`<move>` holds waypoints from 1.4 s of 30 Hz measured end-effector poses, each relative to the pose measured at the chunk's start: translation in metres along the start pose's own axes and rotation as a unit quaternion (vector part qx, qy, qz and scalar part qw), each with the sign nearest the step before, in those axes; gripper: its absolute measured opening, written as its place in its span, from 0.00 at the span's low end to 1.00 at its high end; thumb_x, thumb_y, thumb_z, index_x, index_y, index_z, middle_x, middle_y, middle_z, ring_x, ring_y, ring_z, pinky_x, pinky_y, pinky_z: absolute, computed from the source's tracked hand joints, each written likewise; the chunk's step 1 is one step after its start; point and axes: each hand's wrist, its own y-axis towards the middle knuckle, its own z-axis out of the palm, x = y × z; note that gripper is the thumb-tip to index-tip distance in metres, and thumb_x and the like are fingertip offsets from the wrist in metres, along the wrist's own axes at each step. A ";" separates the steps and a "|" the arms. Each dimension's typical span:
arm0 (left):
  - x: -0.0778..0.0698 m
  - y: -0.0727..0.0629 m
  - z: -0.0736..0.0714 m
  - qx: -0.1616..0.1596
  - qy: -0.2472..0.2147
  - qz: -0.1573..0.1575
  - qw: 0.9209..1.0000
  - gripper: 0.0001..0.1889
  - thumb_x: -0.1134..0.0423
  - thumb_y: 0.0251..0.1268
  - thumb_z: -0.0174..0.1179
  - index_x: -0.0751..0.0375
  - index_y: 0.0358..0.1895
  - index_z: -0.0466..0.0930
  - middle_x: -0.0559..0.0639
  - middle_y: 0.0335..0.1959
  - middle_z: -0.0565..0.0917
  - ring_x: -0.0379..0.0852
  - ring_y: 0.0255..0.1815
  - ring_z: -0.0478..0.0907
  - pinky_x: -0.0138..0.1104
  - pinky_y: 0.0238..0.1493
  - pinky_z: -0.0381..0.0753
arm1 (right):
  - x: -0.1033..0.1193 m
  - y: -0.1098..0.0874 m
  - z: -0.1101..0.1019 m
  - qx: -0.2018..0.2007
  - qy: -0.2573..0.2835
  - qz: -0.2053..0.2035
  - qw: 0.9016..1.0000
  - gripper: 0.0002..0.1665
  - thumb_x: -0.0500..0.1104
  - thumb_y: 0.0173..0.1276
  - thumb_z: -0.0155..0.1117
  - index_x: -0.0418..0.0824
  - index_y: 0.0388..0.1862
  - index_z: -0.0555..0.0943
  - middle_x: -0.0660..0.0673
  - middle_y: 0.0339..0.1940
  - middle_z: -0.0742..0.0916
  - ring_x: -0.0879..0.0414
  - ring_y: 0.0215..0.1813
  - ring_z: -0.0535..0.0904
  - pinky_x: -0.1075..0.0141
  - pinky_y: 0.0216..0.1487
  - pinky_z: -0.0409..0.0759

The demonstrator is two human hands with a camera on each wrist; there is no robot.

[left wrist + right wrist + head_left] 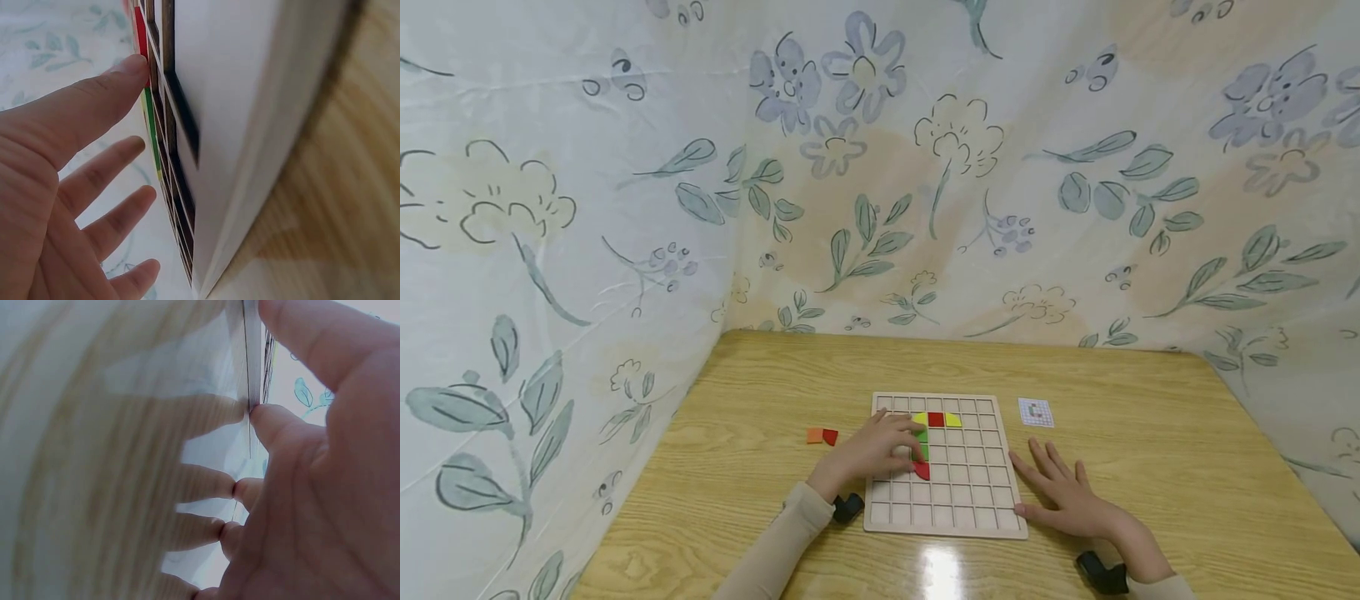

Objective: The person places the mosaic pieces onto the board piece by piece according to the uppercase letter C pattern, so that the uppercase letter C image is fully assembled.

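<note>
A pale wooden grid board [970, 493] lies on the table. In its upper cells sit a yellow rounded piece [919, 417], a red square [936, 420] and another yellow rounded piece [952, 420]. Green pieces [922, 452] run down the column below, ending in a red rounded piece [922, 472]. My left hand [876, 447] reaches over the board's left side; its thumb [119, 75] touches the red piece, while the other fingers extend loosely near the green ones, partly covering them. My right hand [1071, 498] rests spread on the table, thumb and index fingertips against the board's right edge.
Left of the board, an orange square [815, 435] lies beside a loose red rounded piece [830, 437]. A small printed pattern card [1036, 412] is right of the board's upper corner. Floral cloth [880, 167] hangs behind the wooden table [775, 367].
</note>
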 end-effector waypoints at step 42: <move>0.046 -0.054 -0.025 -0.071 -0.074 -0.068 0.992 0.12 0.55 0.58 0.63 0.50 0.45 0.81 0.56 0.63 0.72 0.59 0.68 0.61 0.62 0.67 0.44 | -0.002 -0.001 -0.001 -0.010 0.008 -0.006 1.000 0.42 0.54 0.63 0.60 0.43 0.72 0.57 0.26 0.73 0.48 0.25 0.70 0.34 0.26 0.55 0.23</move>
